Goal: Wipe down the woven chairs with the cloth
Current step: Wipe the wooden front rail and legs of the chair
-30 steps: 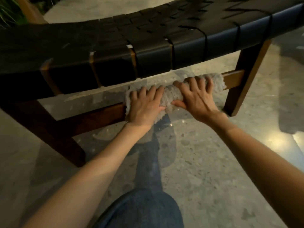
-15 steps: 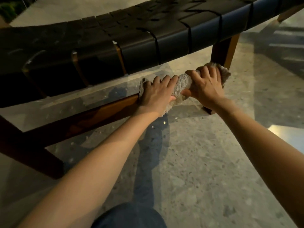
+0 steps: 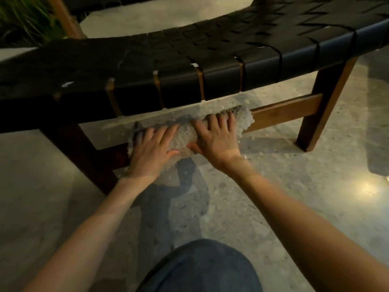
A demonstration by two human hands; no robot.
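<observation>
Head view, looking down: finds both hands side by side on the cloth, itself draped over the lower wooden rail of the chair; left hand pressing flat, fingers nearly straight and spread across the top of the cloth, thumb stretched out toward the right hand along the near face; right hand pressing likewise, fingers spread and only slightly bent, tips sunk in the pile at the cloth's far edge, thumb pointing back toward the left thumb, the two thumbs close but apart; a hump of grey, nubby cloth bare between the two sets of fingers; a ragged end of cloth sticking out just past each little finger; above and beyond the fingertips, the woven chair seat of broad black straps, apart from the hands, with a strip of floor showing between; bare rail running on from the right little finger to a brown wooden leg; a darker leg just outside the left little finger; below the wrists, speckled polished floor with a shadow across it; nearest the camera, a knee in blue denim; far beyond the left fingers, a green plant beside a slanted pale wooden post.
</observation>
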